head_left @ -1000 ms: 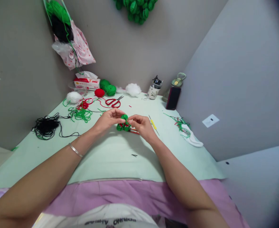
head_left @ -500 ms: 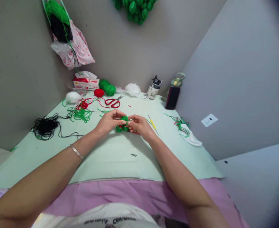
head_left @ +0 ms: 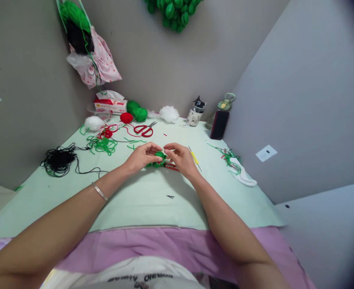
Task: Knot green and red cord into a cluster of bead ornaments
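Observation:
Over the middle of the table, my left hand (head_left: 142,157) is closed round a small green crocheted piece (head_left: 159,155), its thumb lying along the near side. My right hand (head_left: 179,157) is just to the right of it, thumb and finger pinched together at the piece's upper edge. Whatever sits in that pinch is too small to name. Below the right fingers a red object (head_left: 171,166) lies on the table, partly covered. Beyond the right hand rests a yellow-handled crochet hook (head_left: 194,157).
Red-handled scissors (head_left: 143,130), a red yarn ball (head_left: 126,117) and green yarn balls (head_left: 139,114) lie at the back. Loose green yarn (head_left: 103,145) and a black yarn tangle (head_left: 59,160) are on the left. A phone (head_left: 219,125) leans against a bottle (head_left: 226,102).
My right hand has drawn slightly up and away from the green piece, and its fingers have changed their hold. The left hand has tilted the piece lower. The view has shifted slightly.

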Motion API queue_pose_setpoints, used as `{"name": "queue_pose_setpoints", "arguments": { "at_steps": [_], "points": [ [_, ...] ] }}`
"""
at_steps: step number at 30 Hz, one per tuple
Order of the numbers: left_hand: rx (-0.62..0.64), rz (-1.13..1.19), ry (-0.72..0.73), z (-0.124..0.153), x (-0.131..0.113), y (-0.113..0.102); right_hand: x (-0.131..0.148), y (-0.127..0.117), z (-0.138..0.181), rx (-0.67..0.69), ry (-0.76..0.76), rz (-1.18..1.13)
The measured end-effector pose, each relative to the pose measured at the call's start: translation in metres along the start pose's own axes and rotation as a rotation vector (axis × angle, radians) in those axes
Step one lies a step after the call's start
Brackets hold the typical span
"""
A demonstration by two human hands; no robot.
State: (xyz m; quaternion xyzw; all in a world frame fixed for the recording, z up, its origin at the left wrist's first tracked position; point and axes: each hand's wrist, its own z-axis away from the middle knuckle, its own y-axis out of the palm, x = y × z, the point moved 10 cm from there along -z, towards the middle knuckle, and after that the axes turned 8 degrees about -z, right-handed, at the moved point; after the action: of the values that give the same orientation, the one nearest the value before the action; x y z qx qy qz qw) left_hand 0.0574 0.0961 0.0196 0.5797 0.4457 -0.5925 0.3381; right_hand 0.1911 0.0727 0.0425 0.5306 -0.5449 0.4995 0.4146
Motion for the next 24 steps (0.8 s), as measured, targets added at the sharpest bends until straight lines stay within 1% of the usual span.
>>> {"name": "queue_pose_setpoints", "arguments": {
  "at_steps": [2,5,7,9,10,11,13,15,16,18,20,21,23,24],
  "points": [
    [0.020,0.011,0.001,0.000,0.001,0.004,0.002,-0.002,-0.001,-0.020,-0.058,0.090],
    [0.087,0.012,-0.002,0.001,0.003,0.013,0.000,0.002,-0.003,0.011,-0.051,0.131],
    [0.115,0.009,0.023,0.002,0.001,0.017,0.001,-0.005,-0.006,-0.045,-0.040,0.076],
    [0.120,0.012,0.043,0.002,-0.004,0.017,0.002,-0.017,-0.008,-0.138,-0.021,-0.056],
    [0.122,0.019,0.041,0.003,-0.005,0.016,0.001,-0.020,-0.008,-0.158,-0.002,-0.131],
    [0.126,0.028,0.033,0.004,-0.006,0.016,0.000,-0.019,-0.008,-0.151,0.026,-0.202],
    [0.149,0.061,0.009,0.006,-0.006,0.018,-0.004,-0.009,-0.006,-0.072,0.104,-0.322],
    [0.208,0.107,-0.009,0.009,-0.007,0.024,-0.010,0.006,-0.001,0.030,0.189,-0.415],
    [0.240,0.125,-0.015,0.011,-0.007,0.028,-0.012,0.011,0.000,0.060,0.218,-0.446],
    [0.284,0.135,-0.022,0.014,-0.008,0.034,-0.017,0.012,-0.001,0.059,0.229,-0.475],
    [0.304,0.118,-0.032,0.015,-0.007,0.037,-0.021,-0.004,-0.008,-0.042,0.191,-0.485],
    [0.314,0.107,-0.041,0.016,-0.006,0.038,-0.023,-0.017,-0.011,-0.132,0.164,-0.501],
    [0.339,0.094,-0.060,0.018,-0.004,0.041,-0.032,-0.044,-0.016,-0.300,0.170,-0.547],
    [0.349,0.094,-0.072,0.018,-0.003,0.041,-0.037,-0.053,-0.017,-0.339,0.195,-0.561]
  ]
}}
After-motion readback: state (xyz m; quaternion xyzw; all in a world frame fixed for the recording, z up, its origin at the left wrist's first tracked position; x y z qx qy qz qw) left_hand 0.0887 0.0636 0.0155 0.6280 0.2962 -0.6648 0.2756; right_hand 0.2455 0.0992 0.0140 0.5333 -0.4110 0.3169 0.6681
